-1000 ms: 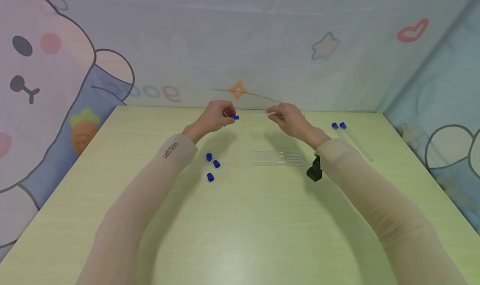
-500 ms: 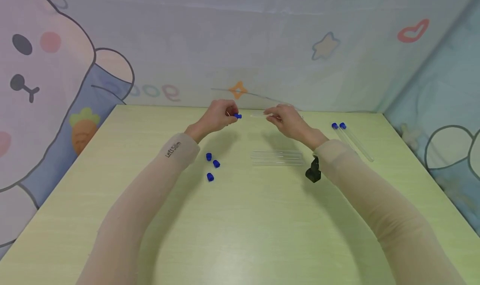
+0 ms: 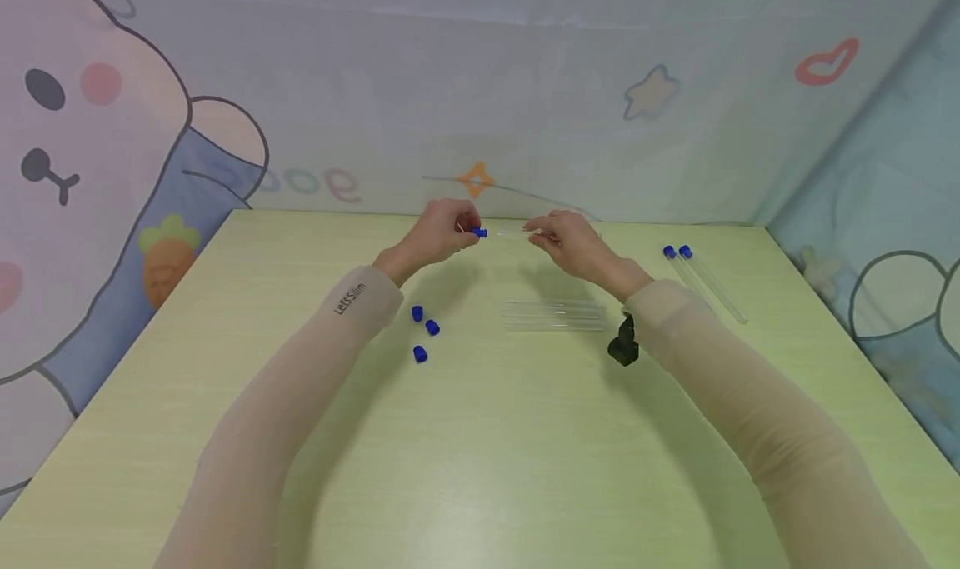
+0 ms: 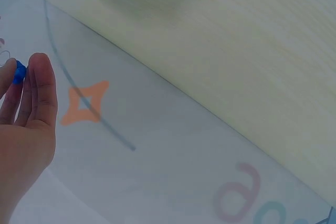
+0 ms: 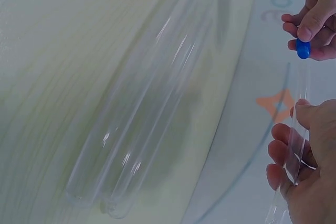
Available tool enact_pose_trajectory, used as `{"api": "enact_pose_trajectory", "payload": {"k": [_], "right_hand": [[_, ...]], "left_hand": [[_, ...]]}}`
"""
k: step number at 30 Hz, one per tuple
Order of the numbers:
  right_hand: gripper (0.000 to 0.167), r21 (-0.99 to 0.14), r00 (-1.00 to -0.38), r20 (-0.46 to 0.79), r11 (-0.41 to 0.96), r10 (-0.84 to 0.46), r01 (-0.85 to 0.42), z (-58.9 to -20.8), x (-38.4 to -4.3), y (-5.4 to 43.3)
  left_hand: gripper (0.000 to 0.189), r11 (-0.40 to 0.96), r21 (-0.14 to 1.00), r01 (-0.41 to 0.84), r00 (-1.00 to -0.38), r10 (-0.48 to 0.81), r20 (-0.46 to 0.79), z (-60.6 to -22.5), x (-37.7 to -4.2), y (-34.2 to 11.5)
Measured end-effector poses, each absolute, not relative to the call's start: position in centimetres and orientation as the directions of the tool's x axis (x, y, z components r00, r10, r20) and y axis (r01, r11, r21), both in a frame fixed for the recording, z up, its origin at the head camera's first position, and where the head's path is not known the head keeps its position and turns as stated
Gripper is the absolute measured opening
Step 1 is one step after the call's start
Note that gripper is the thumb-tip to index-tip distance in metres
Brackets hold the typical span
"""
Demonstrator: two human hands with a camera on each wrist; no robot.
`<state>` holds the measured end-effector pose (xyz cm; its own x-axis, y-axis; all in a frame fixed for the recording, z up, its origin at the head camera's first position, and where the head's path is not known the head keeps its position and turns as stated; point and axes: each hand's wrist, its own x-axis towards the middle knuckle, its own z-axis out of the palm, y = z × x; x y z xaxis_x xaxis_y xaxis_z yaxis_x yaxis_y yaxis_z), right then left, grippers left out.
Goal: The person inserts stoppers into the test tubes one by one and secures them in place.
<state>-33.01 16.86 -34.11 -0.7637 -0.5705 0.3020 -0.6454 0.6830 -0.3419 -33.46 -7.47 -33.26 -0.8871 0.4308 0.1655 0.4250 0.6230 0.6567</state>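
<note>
In the head view my left hand (image 3: 438,232) pinches a small blue cap (image 3: 480,232) between thumb and fingers. Facing it, my right hand (image 3: 576,242) holds a clear test tube (image 3: 512,232) lengthwise, its end pointing at the cap. A narrow gap seems to lie between them. The right wrist view shows the tube (image 5: 295,153) across the fingers of the right hand (image 5: 317,156), with the cap (image 5: 303,50) just past its end. At the left wrist view's edge, the left hand (image 4: 34,108) has the cap (image 4: 19,72) at its fingertips.
Several clear tubes (image 3: 555,316) lie side by side mid-table. Left of them are 3 loose blue caps (image 3: 432,327). Two tubes with blue caps (image 3: 686,252) lie at the right. A printed cloth (image 3: 420,94) hangs behind the table's back edge.
The left hand with its cap has shifted slightly right, and the right hand with its tube slightly left. Cap and tube end are closer together. The things on the table stay put.
</note>
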Motion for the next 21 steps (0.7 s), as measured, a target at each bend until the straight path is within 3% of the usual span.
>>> {"api": "enact_pose_trajectory", "payload": {"k": [21], "right_hand": [[0.026, -0.347, -0.763, 0.275, 0.680, -0.585, -0.646, -34.15, -33.16, 16.52]], "left_hand": [[0.010, 0.629, 0.633, 0.451, -0.877, 0.445, 0.182, -33.10, -33.50, -6.79]]}}
